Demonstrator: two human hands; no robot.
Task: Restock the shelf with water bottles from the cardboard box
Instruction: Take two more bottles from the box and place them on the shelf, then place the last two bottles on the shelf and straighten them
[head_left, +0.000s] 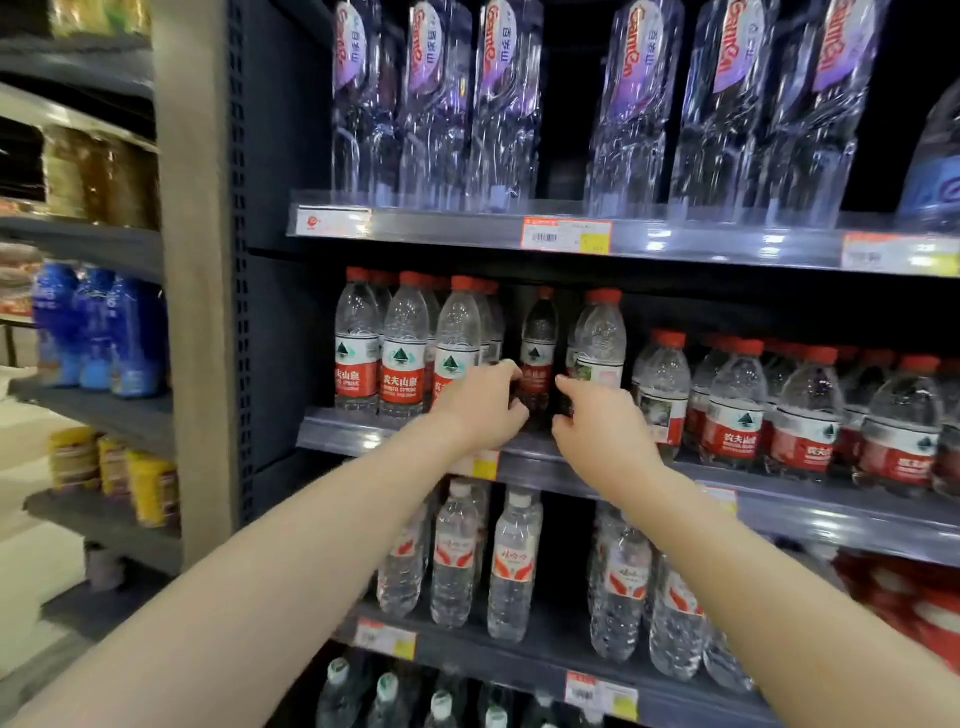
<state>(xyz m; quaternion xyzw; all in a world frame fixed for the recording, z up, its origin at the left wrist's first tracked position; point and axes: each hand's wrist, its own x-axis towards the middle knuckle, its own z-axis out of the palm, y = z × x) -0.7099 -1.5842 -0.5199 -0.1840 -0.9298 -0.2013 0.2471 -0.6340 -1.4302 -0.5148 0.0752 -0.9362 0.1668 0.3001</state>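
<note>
The middle shelf (363, 434) holds a row of red-capped, red-labelled water bottles (405, 348). One bottle (539, 338) stands further back in a gap in that row. My left hand (485, 408) and my right hand (597, 428) reach in on either side of the gap, at the height of its lower label. Fingers and thumbs are curved and apart. Whether the fingertips touch the bottle is unclear. Another bottle (600, 338) stands just right of the gap, behind my right hand. No cardboard box is in view.
Smaller red-capped bottles (737, 405) fill the shelf to the right. Tall clear bottles (509, 104) stand on the shelf above, and white-capped bottles (511, 566) on the one below. A grey upright (197, 312) separates a side rack with blue bottles (98, 327).
</note>
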